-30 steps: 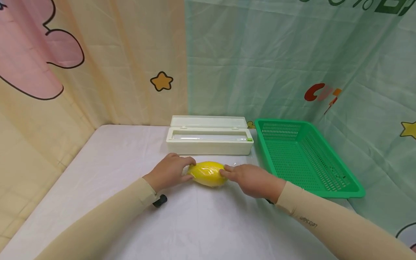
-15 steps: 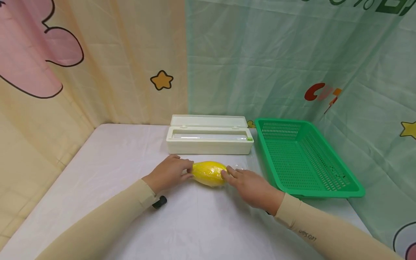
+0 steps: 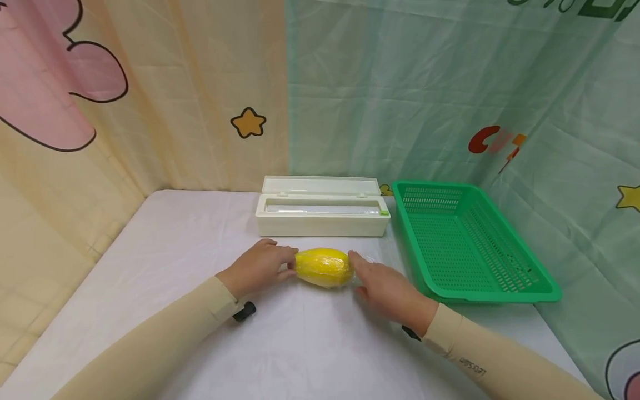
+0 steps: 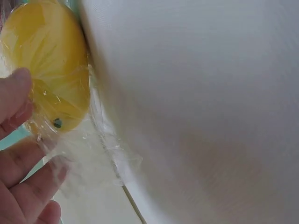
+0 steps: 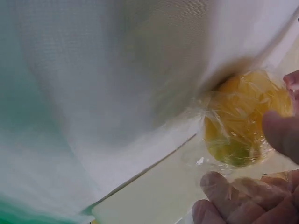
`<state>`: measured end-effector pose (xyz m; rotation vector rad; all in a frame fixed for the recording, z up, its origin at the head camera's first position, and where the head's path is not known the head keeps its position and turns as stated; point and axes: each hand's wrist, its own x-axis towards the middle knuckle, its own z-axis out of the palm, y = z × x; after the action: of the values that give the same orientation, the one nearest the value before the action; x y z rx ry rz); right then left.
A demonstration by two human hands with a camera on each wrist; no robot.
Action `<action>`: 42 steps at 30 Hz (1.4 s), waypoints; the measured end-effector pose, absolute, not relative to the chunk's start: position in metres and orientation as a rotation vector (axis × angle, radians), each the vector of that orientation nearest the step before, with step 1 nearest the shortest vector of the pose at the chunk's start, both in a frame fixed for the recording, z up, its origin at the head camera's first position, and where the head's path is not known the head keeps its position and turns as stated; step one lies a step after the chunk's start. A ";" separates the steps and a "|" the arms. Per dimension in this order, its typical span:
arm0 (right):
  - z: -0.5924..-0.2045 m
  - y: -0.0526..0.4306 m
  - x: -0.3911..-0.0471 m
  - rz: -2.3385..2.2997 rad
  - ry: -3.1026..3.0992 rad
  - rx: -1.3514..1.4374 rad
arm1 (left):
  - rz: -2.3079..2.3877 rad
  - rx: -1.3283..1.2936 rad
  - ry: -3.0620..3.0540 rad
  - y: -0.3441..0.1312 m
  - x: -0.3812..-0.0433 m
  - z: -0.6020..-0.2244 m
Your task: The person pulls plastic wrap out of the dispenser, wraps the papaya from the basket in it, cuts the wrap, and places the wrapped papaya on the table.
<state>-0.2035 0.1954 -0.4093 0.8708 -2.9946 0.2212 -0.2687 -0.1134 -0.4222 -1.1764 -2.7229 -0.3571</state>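
Observation:
A yellow oval fruit [image 3: 324,268], wrapped in clear cling film, lies on the white cloth in front of the film box; its exact kind is unclear. In the left wrist view a dark stem spot marks one end of the fruit [image 4: 53,60]. My left hand [image 3: 260,265] holds its left end, thumb against the wrapped side. At the other end, greenish in the right wrist view, my right hand [image 3: 387,286] has its fingers extended beside the fruit. Loose cling film [image 4: 88,158] trails past the left fingertips, and more film lies over the right fingers [image 5: 233,196].
Behind the fruit stands a white cling film box [image 3: 322,225], its lid raised and a roll inside. A green plastic basket [image 3: 417,244] sits to the right. Printed curtains [image 3: 400,100] hang at the table's back and sides.
My right hand has shifted from pinching the fruit's right end to extended fingers alongside it. My left hand has stayed at the left end.

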 end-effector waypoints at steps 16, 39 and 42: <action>-0.416 0.195 -0.200 0.420 -3.114 0.801 | -0.410 -1.170 -2.832 -0.115 -0.266 -0.417; -0.429 0.180 -0.217 0.746 -3.004 0.360 | -0.503 -0.995 -2.859 -0.112 -0.272 -0.424; -0.429 0.180 -0.218 0.759 -3.022 0.332 | -0.627 -0.907 -2.900 -0.111 -0.274 -0.423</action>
<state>-0.2180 0.1800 -0.4289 0.3320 -3.0224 0.7589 -0.2742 -0.1112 -0.4234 -0.9073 -2.9004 -0.6268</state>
